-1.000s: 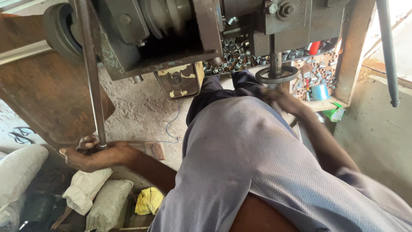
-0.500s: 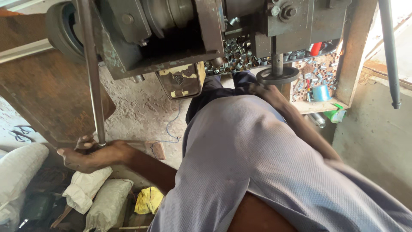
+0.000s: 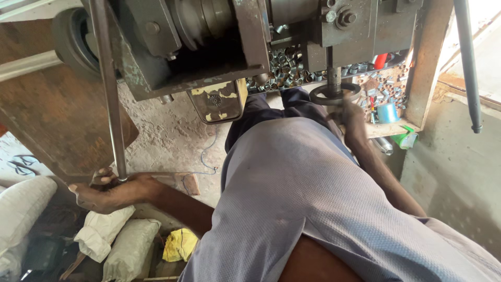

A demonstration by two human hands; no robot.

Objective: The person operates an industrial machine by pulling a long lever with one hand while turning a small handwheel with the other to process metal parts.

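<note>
Steel rod [image 3: 108, 89], long and grey, runs down from the machine [image 3: 209, 47] at upper left to the left hand [image 3: 112, 190]. The left hand is wrapped around the rod's lower end, fingers closed on it, low at the left beside the person's hip. Right hand [image 3: 350, 116] is far across the body, reaching up to the small round handwheel [image 3: 334, 94] on a vertical spindle under the machine's right side; fingers sit at the wheel's rim, though how firmly they close cannot be told. Hands well apart, grey-shirted torso between them.

Edges: rusty sheet-metal panel [image 3: 57, 125] stands just behind the rod. White sacks [image 3: 112, 243] and a yellow cloth [image 3: 180, 244] crowd the floor just below the left hand. Bare dusty floor [image 3: 172, 136] lies open between rod and leg. On the right, a tray of small metal rings [image 3: 284, 65] sits behind the wheel; a concrete wall [image 3: 454, 172] closes that side, with a dark bar [image 3: 468, 62] hanging near it.

Against the earlier frames: both hands keep the same holds, rod and wheel in the same places. View has tilted slightly; no visible shift of the rod.
</note>
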